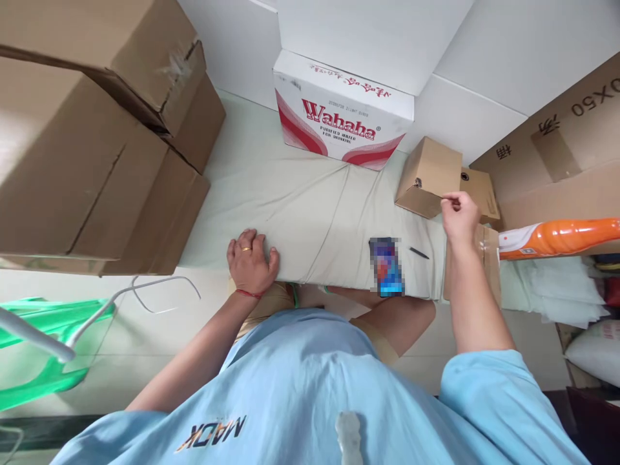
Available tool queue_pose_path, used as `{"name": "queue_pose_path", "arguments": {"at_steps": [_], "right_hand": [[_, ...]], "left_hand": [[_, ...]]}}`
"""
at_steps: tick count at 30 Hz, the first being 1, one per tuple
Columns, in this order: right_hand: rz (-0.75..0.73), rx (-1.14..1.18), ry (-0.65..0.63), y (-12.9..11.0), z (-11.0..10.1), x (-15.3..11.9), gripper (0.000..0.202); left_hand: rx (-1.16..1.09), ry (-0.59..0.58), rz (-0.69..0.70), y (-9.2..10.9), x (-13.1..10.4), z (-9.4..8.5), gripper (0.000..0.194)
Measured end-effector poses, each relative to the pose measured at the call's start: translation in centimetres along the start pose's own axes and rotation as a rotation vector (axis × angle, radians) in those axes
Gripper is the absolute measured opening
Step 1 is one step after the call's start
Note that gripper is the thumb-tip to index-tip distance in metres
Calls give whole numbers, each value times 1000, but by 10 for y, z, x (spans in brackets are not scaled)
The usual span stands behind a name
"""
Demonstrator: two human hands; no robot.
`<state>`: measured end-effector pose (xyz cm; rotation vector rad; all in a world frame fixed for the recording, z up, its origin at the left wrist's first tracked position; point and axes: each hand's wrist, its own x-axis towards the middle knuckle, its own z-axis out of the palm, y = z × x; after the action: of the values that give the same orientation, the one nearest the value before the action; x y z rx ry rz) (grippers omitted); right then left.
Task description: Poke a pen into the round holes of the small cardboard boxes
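Over on your far left, you've got a bunch of brown boxes (87,148) piled up beside the pale cloth (300,206), with some green mesh-looking stuff (58,316) and a bent white tube (109,303) lower down. Next along is your left hand (252,261), palm down on the cloth near its front edge, fingers loosely spread and thumb out, not gripping anything that shows, ring on one finger and a red string (249,294) round the wrist. Toward the back wall sits the red-and-white Wahaha box (339,119), and nearer you there's your phone (386,267) lying on the cloth, picture all pixelated, with a dark pen (419,252) just to its right. Then comes the small box (431,174), on the cloth right of the Wahaha one, with a dark mark or hole near one corner. Your right hand (461,218) is at that box's near right corner, fingers curled in and thumb and forefinger pinched together; can't tell if they touch the box or have anything thin between them. Another little box (478,190) is tucked behind that hand, a flat box (487,258) lies by your forearm, and past those are an orange-and-white thing (562,239), the big box (557,142) and some clear plastic (564,290).
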<state>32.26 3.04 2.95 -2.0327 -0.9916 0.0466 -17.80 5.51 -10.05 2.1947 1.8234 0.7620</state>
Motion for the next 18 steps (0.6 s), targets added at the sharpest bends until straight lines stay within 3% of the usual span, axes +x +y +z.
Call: {"name": "queue_pose_path", "arguments": {"at_steps": [2, 5, 13, 18], "right_hand": [[-130, -225, -171, -14, 13, 4, 29], [-144, -482, -336, -34, 30, 6, 44], [-166, -930, -386, -66, 48, 12, 41], [-271, -970, -416, -64, 44, 18, 32]], "left_hand": [[-7, 7, -10, -1, 0, 0, 51], [-19, 7, -14, 0, 0, 2, 50], [-35, 17, -11, 0, -1, 4, 49], [-40, 21, -1, 0, -1, 3, 49]]}}
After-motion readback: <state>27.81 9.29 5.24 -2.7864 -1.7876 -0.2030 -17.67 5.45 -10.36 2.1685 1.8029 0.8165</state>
